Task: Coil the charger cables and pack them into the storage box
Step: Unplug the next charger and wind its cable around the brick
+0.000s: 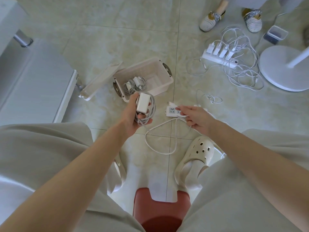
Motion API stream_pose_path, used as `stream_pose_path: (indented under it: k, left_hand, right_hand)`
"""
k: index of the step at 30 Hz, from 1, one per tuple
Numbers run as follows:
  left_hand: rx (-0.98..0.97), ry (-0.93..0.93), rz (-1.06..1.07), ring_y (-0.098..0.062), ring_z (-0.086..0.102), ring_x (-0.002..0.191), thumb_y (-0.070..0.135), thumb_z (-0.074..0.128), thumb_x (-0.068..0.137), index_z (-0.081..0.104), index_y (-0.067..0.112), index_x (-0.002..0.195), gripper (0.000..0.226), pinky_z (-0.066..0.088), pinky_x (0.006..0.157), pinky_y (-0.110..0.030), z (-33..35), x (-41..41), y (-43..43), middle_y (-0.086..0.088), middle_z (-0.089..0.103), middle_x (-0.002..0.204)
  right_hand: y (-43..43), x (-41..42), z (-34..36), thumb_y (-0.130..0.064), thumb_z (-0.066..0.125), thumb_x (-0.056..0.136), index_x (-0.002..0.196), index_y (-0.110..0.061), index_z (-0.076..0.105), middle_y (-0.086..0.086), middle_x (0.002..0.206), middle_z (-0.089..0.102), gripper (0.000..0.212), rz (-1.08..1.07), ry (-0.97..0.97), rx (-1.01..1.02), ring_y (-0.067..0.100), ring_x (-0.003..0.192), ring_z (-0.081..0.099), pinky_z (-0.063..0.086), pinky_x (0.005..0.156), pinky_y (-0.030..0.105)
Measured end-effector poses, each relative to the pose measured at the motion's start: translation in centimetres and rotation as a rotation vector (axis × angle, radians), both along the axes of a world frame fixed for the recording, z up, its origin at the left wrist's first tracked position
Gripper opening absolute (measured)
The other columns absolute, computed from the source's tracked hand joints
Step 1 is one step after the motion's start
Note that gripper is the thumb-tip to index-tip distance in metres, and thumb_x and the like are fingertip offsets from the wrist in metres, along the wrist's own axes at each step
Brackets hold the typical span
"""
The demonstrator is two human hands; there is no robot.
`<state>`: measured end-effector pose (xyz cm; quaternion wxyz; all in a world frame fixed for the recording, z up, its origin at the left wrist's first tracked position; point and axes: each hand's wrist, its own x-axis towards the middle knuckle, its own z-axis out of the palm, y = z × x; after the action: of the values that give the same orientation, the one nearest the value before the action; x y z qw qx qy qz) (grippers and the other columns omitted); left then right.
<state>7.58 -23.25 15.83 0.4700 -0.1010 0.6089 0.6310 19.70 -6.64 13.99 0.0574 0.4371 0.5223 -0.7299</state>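
Step in hand: transfer of 1 finished coil to the box. The left hand [133, 114] is closed around a white adapter [142, 103] and its grey cable coil [151, 113], fingers and thumb wrapped round the bundle, which is held off the floor. The storage box [167, 82] stands open just beyond this grip, with 2 coiled chargers [134, 84] already inside; its lid [98, 82] leans beyond and left of the grip. Right of the grip, the right hand [198, 119] reaches onto a small power strip [173, 112] on the floor. Its fingertips touch the strip, but whether it grips the strip or the loose cable [160, 139] beneath cannot be determined. Next move, as judged: carry the bundle forward over the box rim and lower it beside the 2 chargers, releasing only once the coil rests, or the loops may spring open. 4 adapters sit plugged into a far power strip [219, 58], well beyond the right hand.
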Motion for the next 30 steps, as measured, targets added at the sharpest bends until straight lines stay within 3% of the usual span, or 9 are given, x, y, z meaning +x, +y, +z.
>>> stream_pose_path:
  k: [2,6,11,14,19,24,27,30]
  left_hand:
    - [0.008,-0.017,0.016,-0.018,0.045,0.060,0.054,0.045,0.091,0.069,0.017,0.071,0.049,0.054,0.050,-0.026,0.1,0.0,0.2,-0.007,0.045,0.068]
    - [0.019,-0.059,0.003,-0.019,0.045,0.064,0.058,0.046,0.089,0.065,0.012,0.086,0.050,0.054,0.050,-0.028,0.1,0.4,0.8,-0.008,0.043,0.077]
    - [0.113,-0.138,0.005,-0.008,0.033,0.034,0.055,0.040,0.094,0.063,0.011,0.072,0.054,0.052,0.052,-0.022,0.7,1.3,1.2,0.003,0.035,0.040]
    - [0.181,-0.207,0.009,-0.005,0.031,0.028,0.052,0.040,0.093,0.066,0.012,0.059,0.059,0.046,0.049,-0.019,0.9,1.2,1.0,0.005,0.035,0.034]
    - [0.236,-0.296,0.011,-0.003,0.029,0.025,0.043,0.045,0.092,0.056,0.010,0.076,0.039,0.043,0.043,-0.015,1.0,1.3,0.7,0.005,0.042,0.041]
    - [0.181,-0.303,-0.011,-0.004,0.031,0.025,0.046,0.046,0.093,0.059,0.006,0.084,0.043,0.042,0.037,-0.018,0.2,1.9,0.7,-0.002,0.033,0.067]
    - [0.127,-0.247,-0.033,-0.007,0.038,0.025,0.048,0.046,0.092,0.056,0.006,0.092,0.044,0.039,0.035,-0.015,0.4,2.2,1.0,-0.005,0.048,0.062]
    - [0.077,-0.182,-0.026,-0.012,0.051,0.033,0.047,0.046,0.092,0.059,0.009,0.079,0.042,0.040,0.036,-0.015,0.6,2.6,1.4,-0.004,0.059,0.055]
  right_hand:
    - [-1.0,0.0,0.3,-0.023,0.055,0.094,0.084,-0.017,0.066,-0.005,0.073,0.051,0.016,0.072,-0.018,0.070,0.003,0.034,0.028,0.024,0.035,0.009]
    - [-2.6,0.1,0.4,-0.023,0.057,0.092,0.084,-0.015,0.066,-0.004,0.075,0.056,0.014,0.097,-0.038,0.077,0.002,0.041,0.029,0.025,0.036,0.011]
    - [-3.6,0.1,0.9,-0.018,0.055,0.093,0.086,-0.010,0.064,-0.001,0.074,0.054,0.015,0.011,0.019,-0.011,0.002,0.043,0.028,0.024,0.038,0.010]
    - [-3.7,0.0,1.1,-0.017,0.053,0.094,0.085,-0.010,0.063,-0.002,0.072,0.052,0.016,-0.050,0.041,-0.079,0.004,0.052,0.027,0.025,0.040,0.008]
    - [-3.9,-0.1,1.2,-0.017,0.054,0.094,0.084,-0.011,0.063,-0.003,0.069,0.053,0.015,-0.078,0.061,-0.111,0.002,0.049,0.034,0.033,0.043,0.007]
    - [-4.6,0.1,1.9,-0.018,0.054,0.093,0.083,-0.013,0.062,-0.004,0.070,0.056,0.014,0.035,0.105,-0.073,0.001,0.047,0.040,0.035,0.048,0.010]
    - [-4.9,0.2,2.1,-0.015,0.049,0.096,0.083,-0.013,0.060,-0.006,0.070,0.055,0.017,0.056,0.151,-0.137,0.000,0.046,0.043,0.037,0.048,0.010]
    - [-5.1,0.3,2.5,-0.011,0.045,0.097,0.087,-0.011,0.059,-0.005,0.067,0.053,0.017,0.069,0.214,-0.262,0.001,0.050,0.046,0.042,0.050,0.011]
